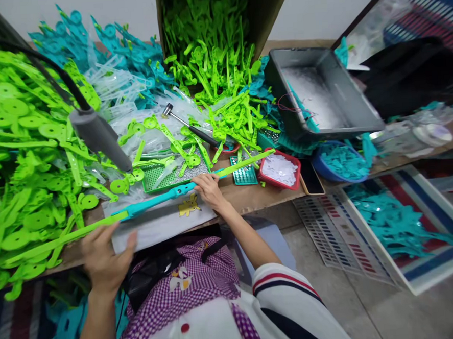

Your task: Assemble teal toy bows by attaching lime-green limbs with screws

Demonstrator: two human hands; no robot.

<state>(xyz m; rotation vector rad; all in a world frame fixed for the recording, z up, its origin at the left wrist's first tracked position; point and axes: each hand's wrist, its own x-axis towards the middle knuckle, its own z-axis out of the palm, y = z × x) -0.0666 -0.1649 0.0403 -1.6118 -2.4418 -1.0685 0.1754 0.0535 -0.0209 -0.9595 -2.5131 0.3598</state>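
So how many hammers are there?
1 in view: the small metal hammer with a black grip, lying among bright-green plastic pieces on the brown table. More could be hidden underneath.

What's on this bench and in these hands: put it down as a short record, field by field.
left hand: blurred, thumb spread, at the left green section of the long piece
right hand: fingers over the long green-and-teal piece, near its middle
hammer: lying among loose parts
green tray: small silvery parts inside
red basket: white pieces
blue bowl: teal pieces
gray bin: upright, behind the blue bowl
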